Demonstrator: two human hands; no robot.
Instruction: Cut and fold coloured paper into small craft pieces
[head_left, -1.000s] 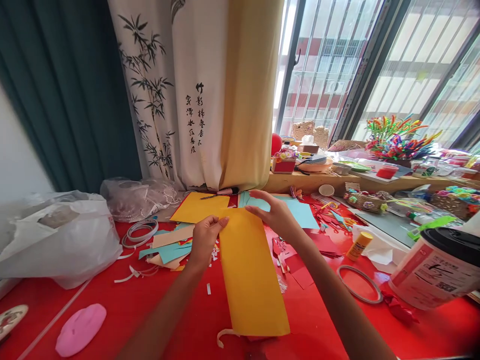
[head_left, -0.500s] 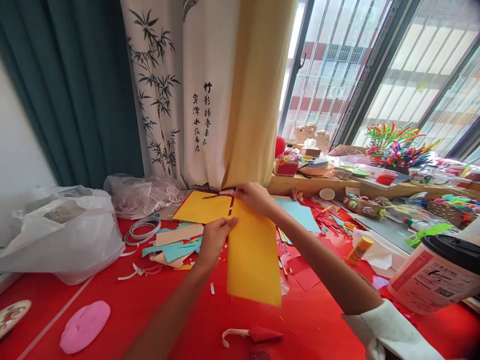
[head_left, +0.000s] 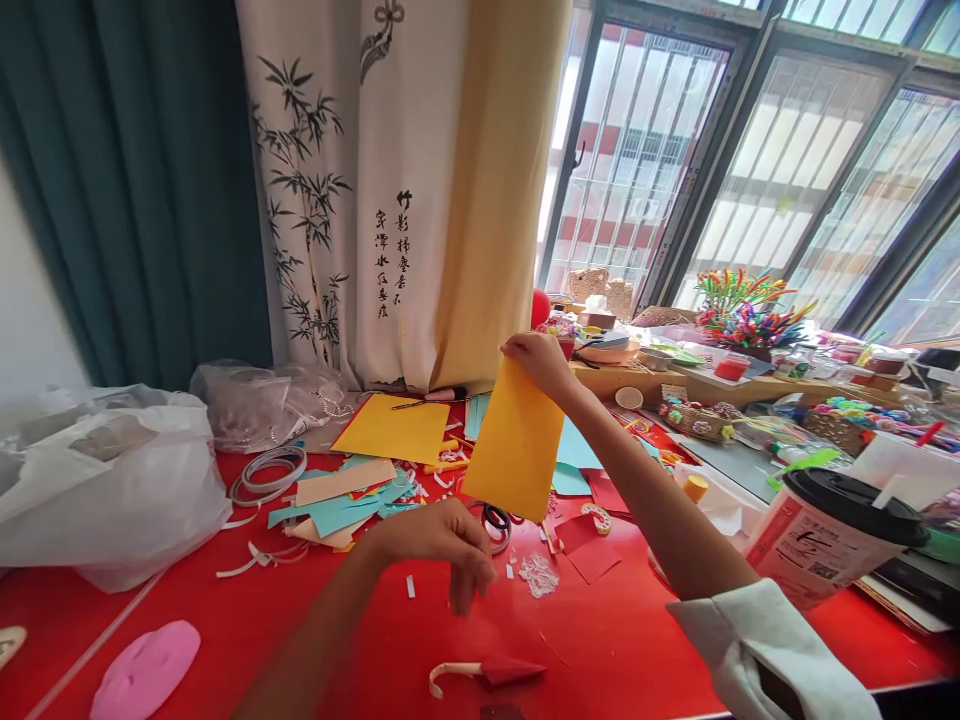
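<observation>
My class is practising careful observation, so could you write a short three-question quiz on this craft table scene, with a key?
1. Short answer: Which hand is holding up the yellow sheet?

2. Multiple choice: What colour is the lid on the pink-and-white container?
A. White
B. Black
C. Green

3. Fill the gap: A second yellow sheet lies on the table, to the picture's ____ of the held one.

Key
1. The right hand, with its fingers at the upper edge; the left hand is apart from it.
2. B
3. left
</observation>
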